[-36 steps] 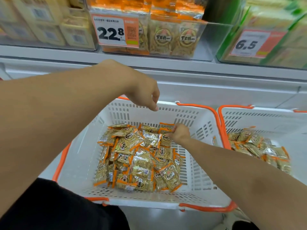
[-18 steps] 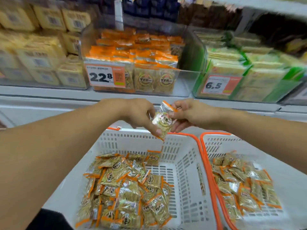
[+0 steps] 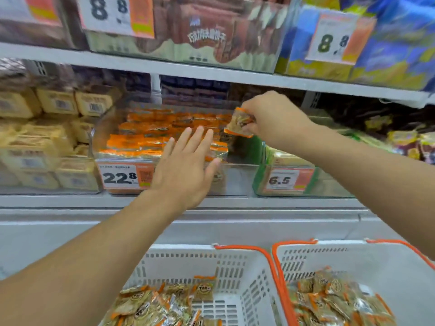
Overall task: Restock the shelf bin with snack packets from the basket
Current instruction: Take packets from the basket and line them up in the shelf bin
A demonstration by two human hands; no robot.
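Snack packet (image 3: 239, 123), clear with orange sealed ends and a tan biscuit showing through, is pinched in the right hand (image 3: 273, 118) above the right end of the clear shelf bin (image 3: 237, 182). Matching orange packets fill the bin. Left hand (image 3: 186, 168) hovers flat, fingers spread, holding nothing, before the bin's front.
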